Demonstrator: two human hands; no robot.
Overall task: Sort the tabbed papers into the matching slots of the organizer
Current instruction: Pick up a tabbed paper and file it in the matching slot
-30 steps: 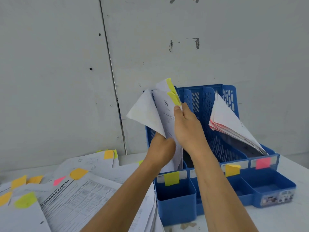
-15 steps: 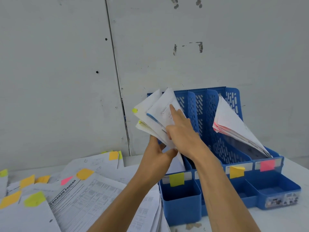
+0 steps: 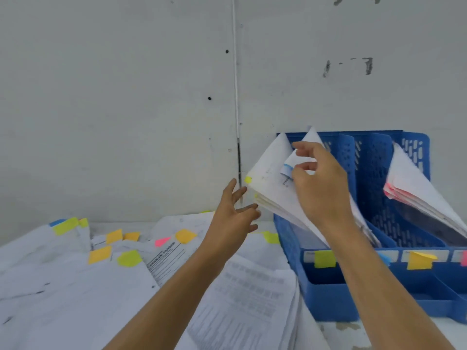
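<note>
My left grip point(image 3: 233, 215): released, spread, left of blue organizer point(image 3: 328, 294).
My right grip point(image 3: 319, 183): at papers point(image 3: 267, 173) in its leftmost slot; hold unclear.

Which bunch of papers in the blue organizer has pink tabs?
The right-hand bunch, untouched; its edge shows pink. The left bunch, by the right hand, shows yellow-green tabs.
</note>
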